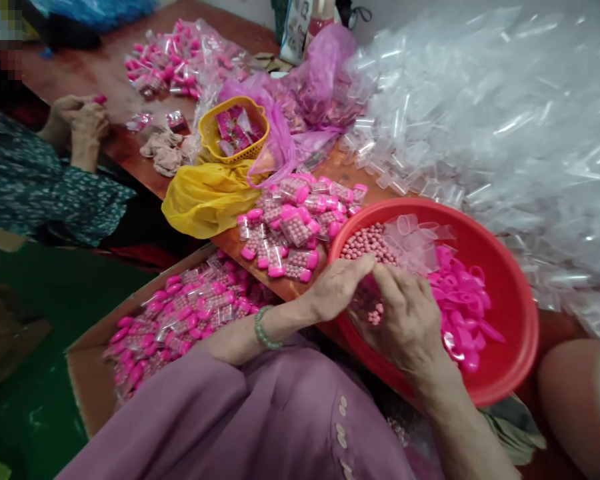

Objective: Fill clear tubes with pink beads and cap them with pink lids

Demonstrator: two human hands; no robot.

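Left hand (337,290) and right hand (410,317) curl close together over our red basin (515,333) at the table's (110,63) edge.
Green floor (40,427) shows at eight o'clock, pink beads (363,244) at the basin's ten. We cannot tell what our half-hidden fingers grip; the clear plastic heap (495,133) at two blurs out of frame.

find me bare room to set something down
A bare patch of reddish-brown tabletop lies between the crumpled blue plastic and the far heap of pink-capped clear containers. Inside the round red plastic basin, bare surface shows right of the pink plastic caps. Crowded: the tabletop's right side, under loose clear plastic pieces, and its middle, around the yellow plastic basket.
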